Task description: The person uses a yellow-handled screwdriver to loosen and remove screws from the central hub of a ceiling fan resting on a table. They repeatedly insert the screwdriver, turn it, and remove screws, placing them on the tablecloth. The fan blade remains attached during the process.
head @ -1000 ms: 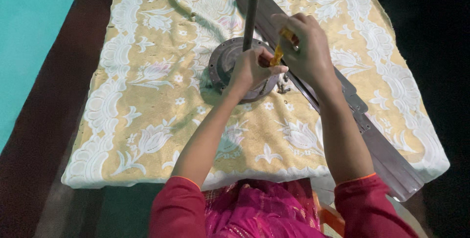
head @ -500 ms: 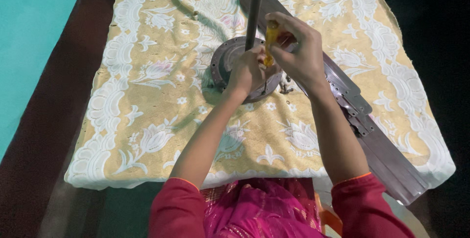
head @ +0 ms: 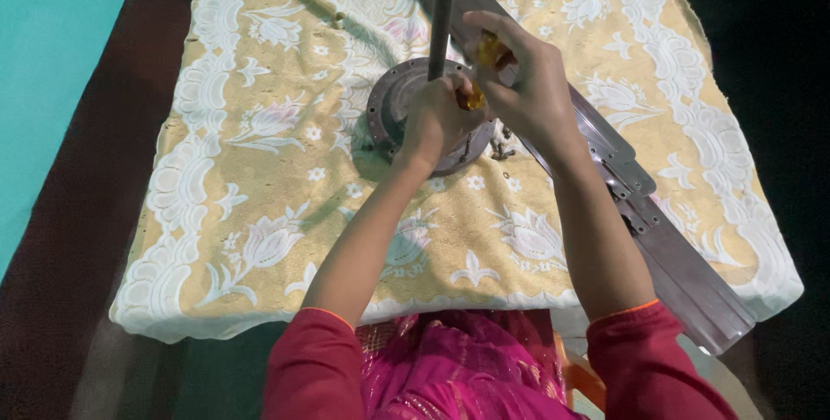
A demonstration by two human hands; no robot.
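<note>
Hidden: left hand covers the fan motor top; its grip unclear.
Right hand: closed around yellow screwdriver handle.
Edges: fan blade overhangs cloth beyond motor.

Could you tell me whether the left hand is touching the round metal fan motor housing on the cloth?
Touching: in the head view, the left hand rests directly on the fan motor housing, covering its middle with no gap visible.

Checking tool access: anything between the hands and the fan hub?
Nothing visible. The left hand rests on the hub; the right hand holds a yellow-handled tool over it. The rod rises beside them, not between.
</note>
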